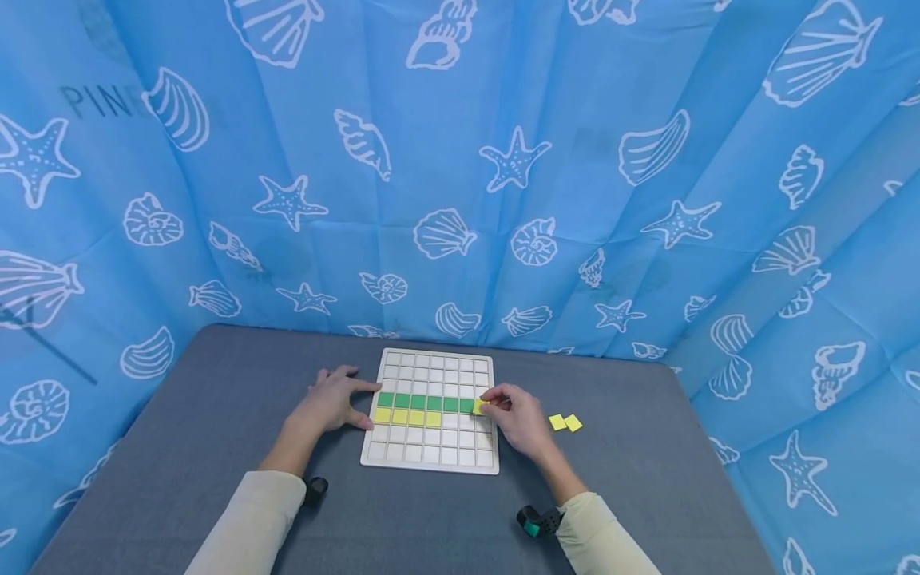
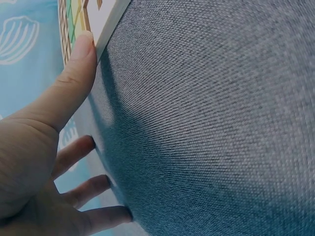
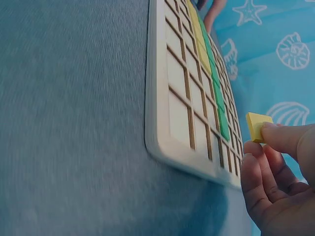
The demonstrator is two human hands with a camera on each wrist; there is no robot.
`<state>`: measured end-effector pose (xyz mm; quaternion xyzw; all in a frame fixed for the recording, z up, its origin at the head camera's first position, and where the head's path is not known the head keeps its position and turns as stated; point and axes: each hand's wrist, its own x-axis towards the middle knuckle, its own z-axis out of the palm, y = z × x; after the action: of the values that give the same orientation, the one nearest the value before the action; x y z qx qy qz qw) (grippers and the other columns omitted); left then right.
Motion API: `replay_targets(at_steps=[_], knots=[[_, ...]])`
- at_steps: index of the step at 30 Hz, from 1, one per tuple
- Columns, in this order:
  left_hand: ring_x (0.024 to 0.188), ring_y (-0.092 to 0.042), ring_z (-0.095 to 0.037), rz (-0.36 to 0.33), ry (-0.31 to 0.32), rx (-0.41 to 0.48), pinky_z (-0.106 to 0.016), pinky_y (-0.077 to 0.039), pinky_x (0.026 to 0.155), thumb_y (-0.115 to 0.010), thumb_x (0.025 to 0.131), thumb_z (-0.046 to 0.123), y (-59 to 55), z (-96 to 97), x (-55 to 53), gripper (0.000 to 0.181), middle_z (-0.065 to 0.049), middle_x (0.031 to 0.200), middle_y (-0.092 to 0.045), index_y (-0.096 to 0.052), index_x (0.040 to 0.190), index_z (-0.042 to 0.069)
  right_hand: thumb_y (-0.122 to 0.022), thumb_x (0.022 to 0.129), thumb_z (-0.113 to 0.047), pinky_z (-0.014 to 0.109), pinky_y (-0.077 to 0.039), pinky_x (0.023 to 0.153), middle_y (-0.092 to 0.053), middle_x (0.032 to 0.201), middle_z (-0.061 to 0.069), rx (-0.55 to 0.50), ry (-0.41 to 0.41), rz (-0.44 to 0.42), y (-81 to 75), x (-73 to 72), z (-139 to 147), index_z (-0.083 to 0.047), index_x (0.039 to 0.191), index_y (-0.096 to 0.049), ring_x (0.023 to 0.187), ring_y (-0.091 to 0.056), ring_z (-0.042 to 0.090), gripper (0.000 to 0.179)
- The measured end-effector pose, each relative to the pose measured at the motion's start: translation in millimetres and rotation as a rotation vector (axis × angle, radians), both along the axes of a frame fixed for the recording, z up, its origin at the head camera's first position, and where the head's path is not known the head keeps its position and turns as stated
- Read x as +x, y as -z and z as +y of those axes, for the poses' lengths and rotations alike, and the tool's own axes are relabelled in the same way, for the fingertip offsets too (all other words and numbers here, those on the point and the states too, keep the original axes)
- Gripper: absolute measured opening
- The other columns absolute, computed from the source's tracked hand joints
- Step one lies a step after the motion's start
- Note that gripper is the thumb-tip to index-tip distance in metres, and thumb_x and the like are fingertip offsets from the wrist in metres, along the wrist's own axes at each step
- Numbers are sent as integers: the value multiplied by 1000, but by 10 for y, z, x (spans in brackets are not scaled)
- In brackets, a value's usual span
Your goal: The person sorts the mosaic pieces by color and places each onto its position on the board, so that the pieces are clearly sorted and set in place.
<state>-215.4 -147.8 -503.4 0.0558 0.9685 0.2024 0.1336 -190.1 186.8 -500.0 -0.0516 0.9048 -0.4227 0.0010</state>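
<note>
A white grid board (image 1: pixel 431 455) lies on the table, holding a row of green square tiles (image 1: pixel 434 402) with several yellow tiles (image 1: pixel 399 417) in the row in front of it, from the left edge. My left hand (image 1: pixel 332 402) rests at the board's left side, fingers spread; in the left wrist view its thumb (image 2: pixel 74 73) touches the board's edge. Between thumb and fingers my right hand (image 1: pixel 521 419) pinches a yellow square tile (image 3: pixel 258 127), held above the board's right edge. In the right wrist view that tile is tilted and apart from the grid.
Two loose yellow tiles (image 1: pixel 565 422) lie on the grey table (image 1: pixel 632 479) to the right of the board, touching or nearly so. A blue curtain (image 1: pixel 460 200) with white shell prints hangs behind and along the sides of the table.
</note>
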Motion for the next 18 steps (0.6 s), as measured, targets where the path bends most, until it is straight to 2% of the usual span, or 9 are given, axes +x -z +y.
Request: replay_targets(at_steps=[11,18], knots=[[147,-27,-55,0,7,1,-78,-26,112,-91,69,41,-12,-20,-7,75,-19,162,-36,-65,139,31,-75,92,-12,21,-47,65,-69,86,1,-31,-57,-15,22,-15,-217,-13,97,-75,77,-59,10,5],[146,-27,-55,-3,8,8,-78,-26,113,-91,69,41,-10,-7,-9,76,-20,162,-36,-64,140,31,-76,91,-13,21,-47,64,-71,87,-1,-10,-74,-34,33,-3,-325,-15,93,-74,75,-59,9,3]])
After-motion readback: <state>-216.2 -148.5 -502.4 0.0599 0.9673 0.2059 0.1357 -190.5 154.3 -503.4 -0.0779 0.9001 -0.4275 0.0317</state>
